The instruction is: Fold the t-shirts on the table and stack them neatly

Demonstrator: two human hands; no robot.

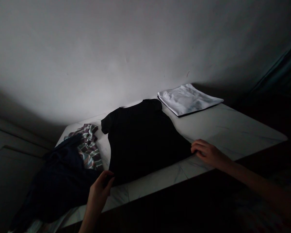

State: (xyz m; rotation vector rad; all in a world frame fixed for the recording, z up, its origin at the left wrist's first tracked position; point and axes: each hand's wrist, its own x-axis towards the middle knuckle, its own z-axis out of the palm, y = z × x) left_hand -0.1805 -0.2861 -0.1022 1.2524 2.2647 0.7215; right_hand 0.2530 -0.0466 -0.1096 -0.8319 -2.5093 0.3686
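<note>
A black short-sleeved T-shirt (145, 142) lies spread on a white marbled table (223, 129), its neck toward the wall and its hem toward me. My left hand (100, 191) pinches the hem's left corner between thumb and fingers. At the opposite hem corner, my right hand (205, 153) has its fingers closed on the cloth. Both sleeves point outward, and the front looks mostly flat.
Dark blue clothing (60, 178) is heaped at the table's left end, over a striped garment (89, 142). Toward the back right lies a folded white cloth (189, 98) on top of something dark. A pale wall (126, 58) runs behind the table.
</note>
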